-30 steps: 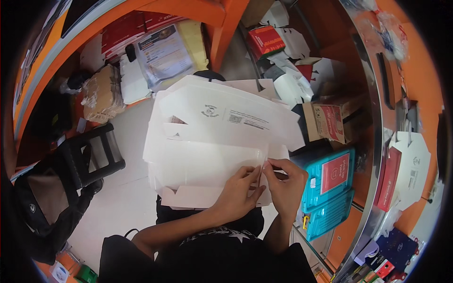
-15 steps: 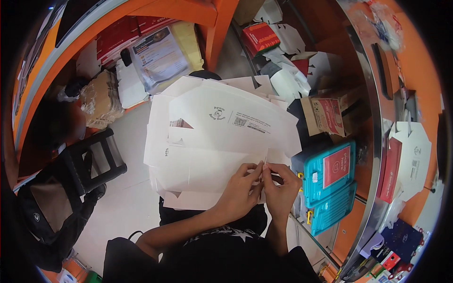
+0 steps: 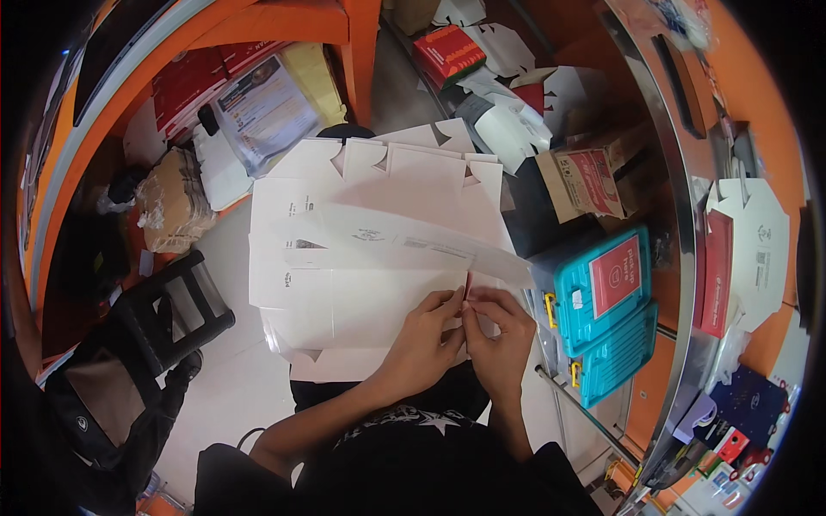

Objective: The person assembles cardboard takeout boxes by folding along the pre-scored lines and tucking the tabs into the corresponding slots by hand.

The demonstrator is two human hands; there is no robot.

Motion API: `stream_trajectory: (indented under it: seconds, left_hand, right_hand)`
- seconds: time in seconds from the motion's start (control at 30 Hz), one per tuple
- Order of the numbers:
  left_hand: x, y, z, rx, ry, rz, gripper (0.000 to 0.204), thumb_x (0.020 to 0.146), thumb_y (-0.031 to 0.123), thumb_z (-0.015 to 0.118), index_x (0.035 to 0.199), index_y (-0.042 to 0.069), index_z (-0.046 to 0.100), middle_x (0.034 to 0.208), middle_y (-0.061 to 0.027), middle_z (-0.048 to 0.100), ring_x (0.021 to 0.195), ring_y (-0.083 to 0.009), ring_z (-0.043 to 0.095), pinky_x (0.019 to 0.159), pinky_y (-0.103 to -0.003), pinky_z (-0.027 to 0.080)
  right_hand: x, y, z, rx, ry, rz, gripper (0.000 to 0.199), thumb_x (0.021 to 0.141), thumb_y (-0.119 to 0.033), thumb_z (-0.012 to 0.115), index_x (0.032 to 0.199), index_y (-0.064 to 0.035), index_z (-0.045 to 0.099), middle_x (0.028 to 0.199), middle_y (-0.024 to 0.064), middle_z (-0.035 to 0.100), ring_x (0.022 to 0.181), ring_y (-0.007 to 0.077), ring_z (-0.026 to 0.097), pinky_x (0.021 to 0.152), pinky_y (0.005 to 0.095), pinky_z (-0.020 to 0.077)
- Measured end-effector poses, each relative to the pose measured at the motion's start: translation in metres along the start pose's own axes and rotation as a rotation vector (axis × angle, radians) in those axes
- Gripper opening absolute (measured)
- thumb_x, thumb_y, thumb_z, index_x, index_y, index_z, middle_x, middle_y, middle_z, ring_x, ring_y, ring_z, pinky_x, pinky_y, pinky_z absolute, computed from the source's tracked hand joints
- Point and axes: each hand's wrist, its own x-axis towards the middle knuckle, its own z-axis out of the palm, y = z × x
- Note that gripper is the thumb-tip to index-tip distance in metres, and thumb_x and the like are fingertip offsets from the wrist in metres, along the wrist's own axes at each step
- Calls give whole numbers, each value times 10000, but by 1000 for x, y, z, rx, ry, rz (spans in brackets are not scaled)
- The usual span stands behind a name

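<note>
A stack of flat white cardboard box blanks [image 3: 443, 191] lies in front of me, with notched flaps along its far edge. On top is a blank whose far panel [image 3: 400, 238] stands lifted and curved, seen at a slant with faint dark print. My left hand [image 3: 424, 338] is closed, its thumb and fingers pinching this blank at the right side. Close against it, my right hand [image 3: 499, 337] pinches the same spot, where a thin reddish edge shows between the fingertips. The palms hide the near right corner of the stack.
A teal-lidded plastic box [image 3: 607, 279] with yellow latches stands at my right. Beyond it are an open brown carton [image 3: 564, 185] and a red box [image 3: 449, 56]. To the left are a black step stool [image 3: 176, 310] and a black bag [image 3: 99, 400].
The top blank's far panel has lifted from lying nearly flat, uncovering flaps of the stack beneath. Both hands have shifted slightly left, still pinching the blank. The view has turned a little.
</note>
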Motion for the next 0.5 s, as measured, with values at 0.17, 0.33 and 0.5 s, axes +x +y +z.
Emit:
stream_trajectory:
  seconds: [0.17, 0.33, 0.5]
  left_hand:
    - [-5, 16, -10, -129, -73, 3, 522, 925, 45, 596, 1394, -101, 418, 1245, -229, 550, 1143, -335, 603, 916, -395, 554]
    - [-21, 39, -18, -277, 86, -45, 299, 966, 18, 576, 1259, -43, 567, 1202, -111, 634, 1106, -195, 606, 941, -334, 506]
    - [-22, 45, -30, 248, 481, 415, 263, 981, 120, 587, 1207, -12, 606, 1119, -119, 656, 963, -186, 643, 798, -314, 543]
  right_hand:
    - [-3, 14, -3, 467, -86, 175, 187, 886, -29, 659, 1064, 24, 675, 1275, 147, 587, 1105, 252, 630, 882, 349, 549]
    - [-7, -8, -16, 551, -140, -29, 421, 887, 1, 637, 1289, 6, 512, 1202, 159, 601, 1057, 183, 638, 874, 315, 526]
    - [5, -54, -39, 339, 97, -560, 470, 821, -158, 759, 1216, -18, 548, 1407, 269, 462, 1194, 424, 562, 964, 437, 495]
